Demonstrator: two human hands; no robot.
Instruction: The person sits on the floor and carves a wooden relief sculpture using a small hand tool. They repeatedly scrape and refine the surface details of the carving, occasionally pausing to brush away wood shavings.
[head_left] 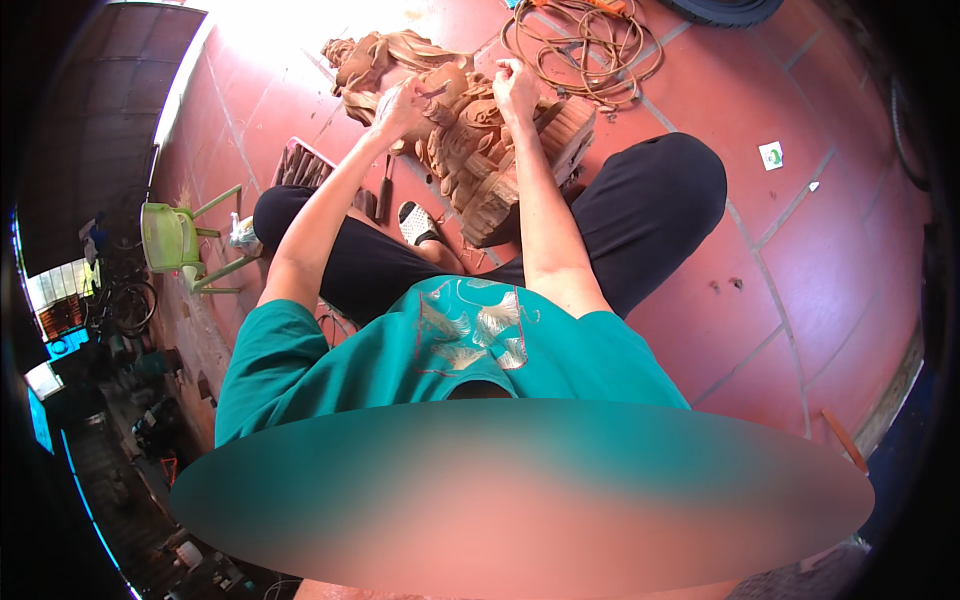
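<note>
A large brown wood carving [465,130] with deep relief lies tilted on the floor between my bent legs, its block-like base toward me. At its left side my left hand [398,110] is closed, fingers bent in against the carved surface. A small dark shape shows beside those fingertips, too small to name. My right hand [515,92] is held over the upper right part of the carving with its fingers curled in. Whatever it may pinch is hidden.
Left of the carving sit a tray of chisels [300,163] and a dark-handled tool [384,190]. An orange cord [590,50] lies coiled beyond it on the right, near a tire [725,8]. A green plastic chair [170,238] stands at the left. A small white packet [771,155] lies on the red tiles.
</note>
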